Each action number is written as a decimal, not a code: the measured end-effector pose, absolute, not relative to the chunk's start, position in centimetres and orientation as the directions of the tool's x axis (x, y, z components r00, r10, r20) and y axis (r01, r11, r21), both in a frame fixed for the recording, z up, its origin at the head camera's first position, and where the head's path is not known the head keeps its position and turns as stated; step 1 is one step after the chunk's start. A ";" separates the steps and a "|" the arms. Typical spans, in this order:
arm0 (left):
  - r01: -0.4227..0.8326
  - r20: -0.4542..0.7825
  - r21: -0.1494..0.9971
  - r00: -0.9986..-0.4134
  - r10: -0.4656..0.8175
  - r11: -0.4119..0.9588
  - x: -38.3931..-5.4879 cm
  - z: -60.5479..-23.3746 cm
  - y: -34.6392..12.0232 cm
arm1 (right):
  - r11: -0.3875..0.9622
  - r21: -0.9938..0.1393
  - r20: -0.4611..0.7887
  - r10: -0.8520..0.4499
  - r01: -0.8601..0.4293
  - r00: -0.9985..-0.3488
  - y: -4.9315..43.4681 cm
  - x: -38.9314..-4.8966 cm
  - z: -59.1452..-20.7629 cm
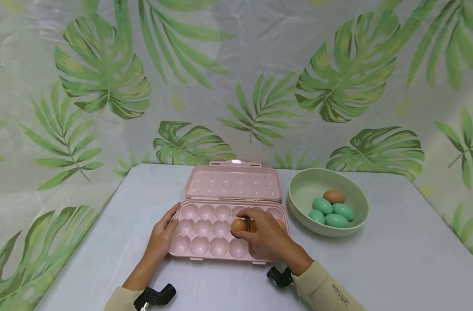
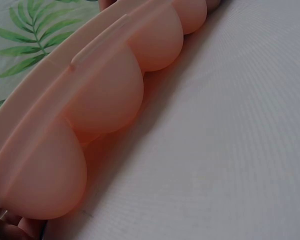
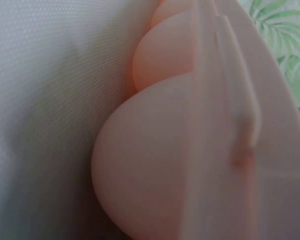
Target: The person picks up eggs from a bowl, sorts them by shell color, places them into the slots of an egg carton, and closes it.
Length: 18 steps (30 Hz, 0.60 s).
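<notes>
Across the pale, flat desk [image 1: 407,242], I judged placing to be in hand from afar: the right hand [image 1: 269,235] pinched a smooth brown egg [image 1: 238,226] in its fingers [image 1: 246,212] at the middle row of a pink plastic egg tray [image 1: 219,247] whose edge the left hand [image 1: 161,237] gripped, and gentle release seemed needed next.

the egg tray [image 1: 219,246] is pale pink, the bowl [image 1: 303,194] light green, its eggs [image 1: 336,220] teal and brown; green leaves [image 1: 104,65] pattern the grey-white backdrop [image 1: 259,43].
</notes>
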<state>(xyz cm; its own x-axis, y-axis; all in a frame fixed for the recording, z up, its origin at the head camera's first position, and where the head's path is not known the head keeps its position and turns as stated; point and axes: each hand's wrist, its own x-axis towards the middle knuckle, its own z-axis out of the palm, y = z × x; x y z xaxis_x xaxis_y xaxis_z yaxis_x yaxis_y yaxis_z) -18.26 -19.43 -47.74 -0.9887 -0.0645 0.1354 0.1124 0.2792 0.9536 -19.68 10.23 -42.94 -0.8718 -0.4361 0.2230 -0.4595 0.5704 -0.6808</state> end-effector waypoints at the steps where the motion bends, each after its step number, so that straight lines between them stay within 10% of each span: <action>1: 0.110 0.133 0.954 -0.989 -0.065 0.279 -18.2 -47.7 -19.5 | 0.567 -0.686 0.223 -0.433 -0.456 -0.874 10.2 -19.7 -42.9; 18: 0.113 0.137 0.953 -0.988 -0.067 0.280 -18.2 -47.7 -19.4 | 0.533 -0.757 0.172 -0.394 -0.377 -0.903 10.9 -19.9 -41.8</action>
